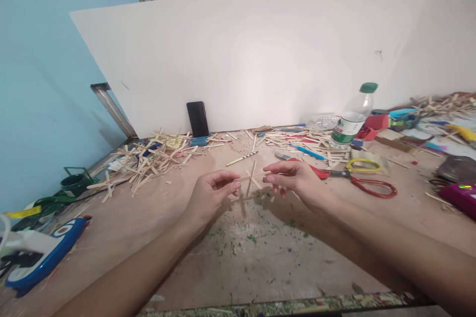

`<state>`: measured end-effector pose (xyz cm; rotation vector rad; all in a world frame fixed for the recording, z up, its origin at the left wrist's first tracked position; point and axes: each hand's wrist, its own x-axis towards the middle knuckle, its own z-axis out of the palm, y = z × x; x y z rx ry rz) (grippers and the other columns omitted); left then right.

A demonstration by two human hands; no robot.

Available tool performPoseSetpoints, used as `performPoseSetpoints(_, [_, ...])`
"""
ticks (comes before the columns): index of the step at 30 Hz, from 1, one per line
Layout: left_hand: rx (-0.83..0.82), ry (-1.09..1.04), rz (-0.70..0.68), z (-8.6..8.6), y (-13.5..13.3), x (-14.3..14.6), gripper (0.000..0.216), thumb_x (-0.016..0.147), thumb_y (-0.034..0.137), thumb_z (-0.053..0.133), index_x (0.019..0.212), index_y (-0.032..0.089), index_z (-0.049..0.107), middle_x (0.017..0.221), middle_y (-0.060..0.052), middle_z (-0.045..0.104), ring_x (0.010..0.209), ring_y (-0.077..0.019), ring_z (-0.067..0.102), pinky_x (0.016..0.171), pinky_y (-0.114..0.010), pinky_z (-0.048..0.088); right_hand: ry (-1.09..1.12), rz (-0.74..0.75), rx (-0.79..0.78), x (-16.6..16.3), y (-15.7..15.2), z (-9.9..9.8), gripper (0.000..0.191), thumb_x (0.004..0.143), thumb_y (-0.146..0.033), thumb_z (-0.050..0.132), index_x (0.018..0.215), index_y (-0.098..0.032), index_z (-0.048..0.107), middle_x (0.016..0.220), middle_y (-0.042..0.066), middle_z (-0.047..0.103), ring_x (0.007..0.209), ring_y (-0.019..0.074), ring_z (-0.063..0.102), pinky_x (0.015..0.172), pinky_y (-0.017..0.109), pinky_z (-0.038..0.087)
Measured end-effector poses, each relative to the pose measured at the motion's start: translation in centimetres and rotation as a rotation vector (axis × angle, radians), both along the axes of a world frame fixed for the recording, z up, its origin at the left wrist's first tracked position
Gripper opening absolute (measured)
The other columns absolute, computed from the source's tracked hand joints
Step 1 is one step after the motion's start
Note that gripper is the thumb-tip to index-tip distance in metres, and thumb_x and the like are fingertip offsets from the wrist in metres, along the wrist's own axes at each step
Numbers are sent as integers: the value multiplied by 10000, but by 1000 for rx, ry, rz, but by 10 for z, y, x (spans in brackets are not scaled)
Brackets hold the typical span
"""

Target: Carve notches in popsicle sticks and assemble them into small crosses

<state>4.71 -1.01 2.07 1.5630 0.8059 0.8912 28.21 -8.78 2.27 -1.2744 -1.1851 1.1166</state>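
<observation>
The thin sticks (253, 177) looked like pale, matt wood. The counter (260, 252) was rough, scuffed board. The scissors (353, 178) had glossy red plastic handles.

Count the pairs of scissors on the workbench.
2. The red-handled metal scissors lie on the bench just right of the right hand. The yellow-handled scissors lie just behind them, near the clear plastic bottle with a green cap. Clutter could hide more.
</observation>
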Motion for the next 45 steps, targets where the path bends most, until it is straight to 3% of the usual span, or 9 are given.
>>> performPoseSetpoints(9, [-12, -18, 9, 0, 1, -1, 414, 706, 479, 916, 937, 156, 801, 787, -53, 764, 728, -210, 733, 754, -327, 591, -45, 31, -31, 2, -1, 0, 239, 1007, -368, 718, 960, -135, 696, 857, -3, 712, 627, 94, 633, 560, 227, 540])
performPoseSetpoints(16, [-30, -30, -20, -2, -1, 4, 436, 673, 502, 930, 899, 152, 801, 771, -59, 769, 688, -204, 714, 699, -322, 590, -51, -5, -12, 1, 1, -2, 210, 983, -270, 745, 1140, -143, 686, 911, -3, 710, 628, 89, 628, 541, 209, 530])
performPoseSetpoints(21, [-59, -33, -51, -7, -1, 5, 475, 662, 520, 934, 929, 148, 808, 815, -79, 787, 694, -206, 714, 665, -309, 577, -84, 10, -19, 4, 0, -2, 204, 1011, -326, 712, 1109, -149, 688, 940, 11, 710, 676, 105, 648, 579, 233, 561])
performPoseSetpoints(30, [-82, -13, -58, -4, -1, 3, 467, 693, 503, 917, 966, 139, 814, 811, -82, 787, 685, -202, 713, 643, -297, 562, -96, 14, -19, 5, -1, -3, 329, 1042, -450, 653, 916, -147, 667, 765, -29, 653, 594, 95, 602, 580, 250, 547])
performPoseSetpoints(39, [-60, -63, -36, -1, 2, 1, 424, 662, 465, 938, 924, 153, 821, 822, -76, 785, 715, -209, 722, 701, -320, 594, -89, -20, -5, 4, 0, -2, 218, 988, -340, 740, 1070, -144, 693, 881, -6, 712, 614, 93, 622, 551, 225, 526])
performPoseSetpoints(45, [-69, -56, -51, -4, 1, 3, 428, 657, 464, 939, 921, 149, 819, 773, -65, 772, 693, -206, 716, 700, -325, 593, -103, 6, -20, 6, 0, 0, 297, 1025, -414, 685, 903, -144, 672, 772, -29, 664, 588, 91, 598, 570, 239, 538])
